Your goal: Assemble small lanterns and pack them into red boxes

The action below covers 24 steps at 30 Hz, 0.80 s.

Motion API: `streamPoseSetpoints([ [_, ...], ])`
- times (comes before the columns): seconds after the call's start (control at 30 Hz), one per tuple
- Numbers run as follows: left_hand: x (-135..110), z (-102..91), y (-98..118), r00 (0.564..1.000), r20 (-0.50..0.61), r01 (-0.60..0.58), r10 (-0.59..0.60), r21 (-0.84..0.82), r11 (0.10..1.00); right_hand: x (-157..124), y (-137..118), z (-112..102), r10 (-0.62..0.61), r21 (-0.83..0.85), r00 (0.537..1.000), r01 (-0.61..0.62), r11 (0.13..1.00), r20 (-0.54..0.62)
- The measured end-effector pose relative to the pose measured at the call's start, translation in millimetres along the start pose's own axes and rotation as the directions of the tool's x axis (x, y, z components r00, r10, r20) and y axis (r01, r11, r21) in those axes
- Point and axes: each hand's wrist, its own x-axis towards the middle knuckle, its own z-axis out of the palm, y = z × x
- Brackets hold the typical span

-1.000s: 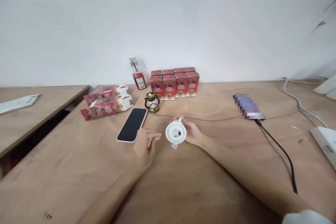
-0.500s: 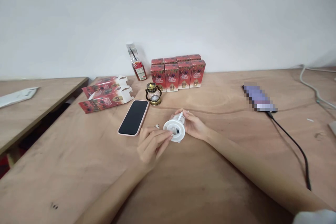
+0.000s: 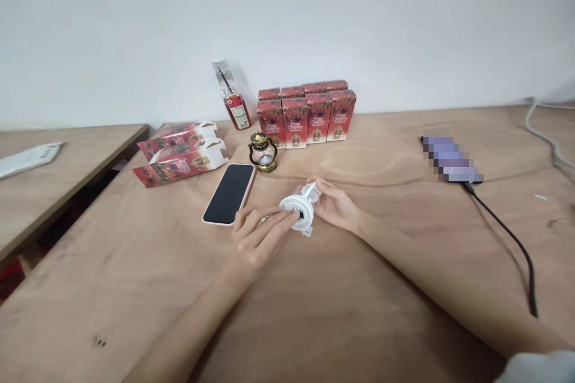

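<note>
A small white lantern (image 3: pixel 307 220) with a clear middle is tipped so its round underside faces me. My right hand (image 3: pixel 335 206) is closed around its body from the right. At the black spot in the middle of the base are the fingertips of my left hand (image 3: pixel 260 233), pressed together. Whatever they pinch there is hidden. A small shiny piece shows between the left fingers, too small to name. Beyond my hands, a bronze-coloured lantern (image 3: pixel 263 152) stands upright on the wooden table (image 3: pixel 341 311).
A pink-edged phone (image 3: pixel 229 194) lies left of the lanterns. Behind stand several red Christmas boxes (image 3: pixel 294 122) and a bottle (image 3: pixel 236 109) of reddish contents. Unfolded red cartons (image 3: pixel 179 161) lie at left. At right, another phone (image 3: pixel 449 158) is on a black cable (image 3: pixel 507 230).
My left fingertips have shifted at the base's middle; the metallic bit seen at them before is now covered. The white lantern has tilted slightly, and the view has moved a little.
</note>
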Motion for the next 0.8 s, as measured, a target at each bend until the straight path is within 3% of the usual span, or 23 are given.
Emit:
streamPoseSetpoints([
  [0.07, -2, -1.1, -1, 1.0, -0.004, -0.031, 0.031, 0.055, 0.998, 0, 0, 1, 0.005, 0.011, 1.0, -0.005, 1.0, 0.006],
  [0.2, -4, -7.6, -4, 0.989, 0.106, -0.115, 0.101, 0.132, 0.985, -1, -1, 2, 0.017, 0.031, 1.0, -0.017, 0.999, 0.015],
  [0.33, -1, -10.2, -3, 0.987, 0.119, -0.12, 0.105, 0.135, 0.984, -1, -2, 3, 0.026, 0.023, 1.0, -0.026, 0.999, 0.012],
  [0.67, -7, 5.9, -5, 0.992, -0.108, 0.066, -0.063, 0.024, 0.998, -1, -2, -1, 0.07, 0.082, 0.998, -0.071, 0.994, 0.008],
  [0.8, -9, 10.8, -17, 0.965, -0.057, 0.257, -0.255, 0.03, 0.966, 1, -3, -5, 0.089, 0.131, 0.995, -0.083, 0.988, -0.042],
])
